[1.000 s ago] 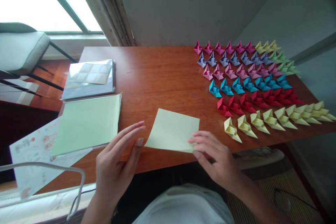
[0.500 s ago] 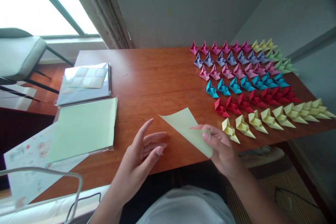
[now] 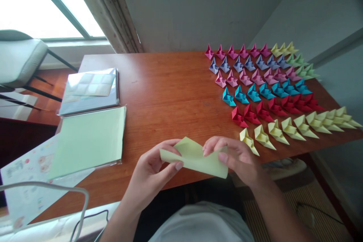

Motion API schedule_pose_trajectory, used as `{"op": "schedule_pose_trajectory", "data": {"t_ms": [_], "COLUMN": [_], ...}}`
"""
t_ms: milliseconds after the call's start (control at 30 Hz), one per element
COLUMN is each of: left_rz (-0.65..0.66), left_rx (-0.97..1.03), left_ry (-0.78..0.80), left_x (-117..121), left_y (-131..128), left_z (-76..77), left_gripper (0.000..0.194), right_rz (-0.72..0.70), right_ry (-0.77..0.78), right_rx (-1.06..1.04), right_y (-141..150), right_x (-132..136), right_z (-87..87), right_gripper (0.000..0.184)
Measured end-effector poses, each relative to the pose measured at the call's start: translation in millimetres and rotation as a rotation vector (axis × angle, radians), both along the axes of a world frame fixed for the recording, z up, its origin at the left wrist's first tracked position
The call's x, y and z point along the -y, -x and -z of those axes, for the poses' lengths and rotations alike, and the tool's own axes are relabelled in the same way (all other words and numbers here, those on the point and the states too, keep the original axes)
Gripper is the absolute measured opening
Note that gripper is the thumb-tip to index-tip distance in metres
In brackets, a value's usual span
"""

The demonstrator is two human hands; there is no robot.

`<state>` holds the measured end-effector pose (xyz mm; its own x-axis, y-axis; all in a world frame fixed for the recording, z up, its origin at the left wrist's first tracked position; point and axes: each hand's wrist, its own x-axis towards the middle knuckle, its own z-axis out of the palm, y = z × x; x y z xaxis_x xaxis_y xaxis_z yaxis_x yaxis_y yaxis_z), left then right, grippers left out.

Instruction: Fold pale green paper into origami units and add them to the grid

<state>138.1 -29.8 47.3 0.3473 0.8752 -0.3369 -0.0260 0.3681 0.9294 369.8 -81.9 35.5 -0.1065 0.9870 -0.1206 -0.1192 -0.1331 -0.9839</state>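
Between my hands is a sheet of pale yellow-green paper, bent into a curve just above the table's front edge. My left hand pinches its left side between thumb and fingers. On the right side, my right hand grips the paper, the thumb in front and the fingers bent over its top. One corner of the sheet points up and away from me. To the right of my right hand stands a row of pale yellow folded paper boats, the closest one near my fingers.
Rows of red, blue, pink, purple and magenta paper boats fill the table's right side. A pack of light green paper and a wrapped pack lie at left. A white cable curves at the lower left.
My left hand has closed on the sheet's left side; before, it was open and apart from the paper. The sheet has swung closer to me and now curves between both hands.
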Motion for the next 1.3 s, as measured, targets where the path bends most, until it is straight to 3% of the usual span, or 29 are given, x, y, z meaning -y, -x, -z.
{"op": "schedule_pose_trajectory", "data": {"t_ms": [133, 267, 367, 500, 733, 1033, 1300], "left_rz": [-0.221, -0.361, -0.467, -0.545, -0.482, -0.326, -0.323], "left_rx": [0.047, 0.104, 0.136, 0.123, 0.091, 0.103, -0.154], "left_ry": [-0.034, -0.06, -0.061, -0.074, -0.034, 0.037, -0.133], "left_x": [2.5, 4.2, 4.8, 7.0, 13.9, 12.7, 5.8], "left_y": [-0.9, -5.8, -10.7, -13.9, -11.9, -6.0, -4.0], "left_z": [14.4, 21.9, 20.8, 18.8, 24.8, 21.1, 18.4], "left_gripper": [0.022, 0.021, 0.027, 0.042, 0.037, 0.028, 0.023], "right_rz": [0.173, 0.333, 0.386, 0.403, 0.437, 0.54, 0.592], "right_ry": [-0.057, -0.136, -0.094, 0.039, 0.187, 0.054, 0.012], "right_rx": [0.272, 0.426, 0.399, 0.181, -0.046, 0.081, 0.187], "right_y": [7.0, 19.0, 26.5, 31.7, 30.0, 33.8, 26.1], "right_x": [-1.0, -3.1, -2.2, -0.3, -7.2, -9.0, -10.7], "right_z": [-13.9, -8.0, 2.9, 10.2, 6.5, 14.6, 11.3], "right_gripper": [0.013, 0.002, 0.026, 0.058, 0.06, 0.037, 0.028]}}
